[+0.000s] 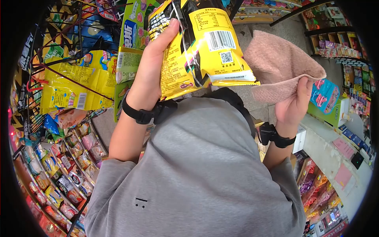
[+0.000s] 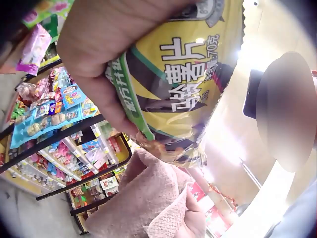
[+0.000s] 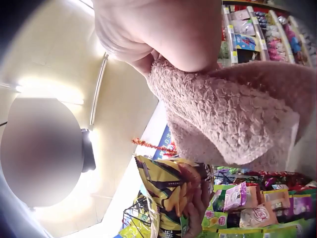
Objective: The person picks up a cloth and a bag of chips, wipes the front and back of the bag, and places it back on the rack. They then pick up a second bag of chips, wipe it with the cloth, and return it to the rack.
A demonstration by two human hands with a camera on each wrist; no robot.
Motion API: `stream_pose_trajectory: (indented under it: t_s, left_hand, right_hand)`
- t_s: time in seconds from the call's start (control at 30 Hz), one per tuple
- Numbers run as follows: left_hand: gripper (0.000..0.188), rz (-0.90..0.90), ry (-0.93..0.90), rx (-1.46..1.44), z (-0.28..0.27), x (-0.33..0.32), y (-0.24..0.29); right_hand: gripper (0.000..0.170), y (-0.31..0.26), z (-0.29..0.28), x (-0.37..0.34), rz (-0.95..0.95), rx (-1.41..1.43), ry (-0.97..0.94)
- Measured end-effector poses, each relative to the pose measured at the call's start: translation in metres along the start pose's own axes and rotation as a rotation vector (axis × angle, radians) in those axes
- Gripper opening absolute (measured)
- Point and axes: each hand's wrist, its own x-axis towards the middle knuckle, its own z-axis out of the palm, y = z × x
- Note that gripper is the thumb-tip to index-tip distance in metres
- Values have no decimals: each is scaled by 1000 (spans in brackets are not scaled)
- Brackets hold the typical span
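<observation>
A yellow-and-black bag of potato chips (image 1: pixel 215 47) is held up in front of the chest, its printed back with barcode toward the head camera. My left hand (image 1: pixel 152 67) grips it along one side, thumb on the back. In the left wrist view the bag's front (image 2: pixel 173 74) shows large white lettering, and the fingers wrap its edge. My right hand (image 1: pixel 294 104) pinches a pink textured cloth (image 1: pixel 276 59) by its edge. The cloth hangs beside the bag's bottom corner, and in the right wrist view its folded fabric (image 3: pixel 218 114) droops below the hand.
Yellow snack bags (image 1: pixel 71 87) hang on a wire rack close to the left arm. Shelves of packaged snacks (image 1: pixel 63 173) stand at lower left, and more shelves (image 1: pixel 331 43) line the right. A pale counter (image 1: pixel 335 146) with a black device (image 1: pixel 357 159) lies beyond the right forearm.
</observation>
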Motion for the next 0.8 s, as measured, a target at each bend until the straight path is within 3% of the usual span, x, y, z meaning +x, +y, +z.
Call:
stream_pose_trajectory:
  t_s: [0.23,0.3,0.5,0.8]
  left_hand:
    - [41,-27,-24,1,-3,6,-8]
    - [40,-3,-6,61,-2,8,-11]
    - [37,-23,29,4,-3,14,-17]
    - [35,-21,34,-17,-18,18,-22]
  right_hand:
    - [32,-8,-7,-6,2,81,43]
    - [37,-13,-10,-5,-39,-87,68]
    - [37,-20,-6,-1,-102,-154,-19]
    - [42,-11,7,15,-37,-73,-7]
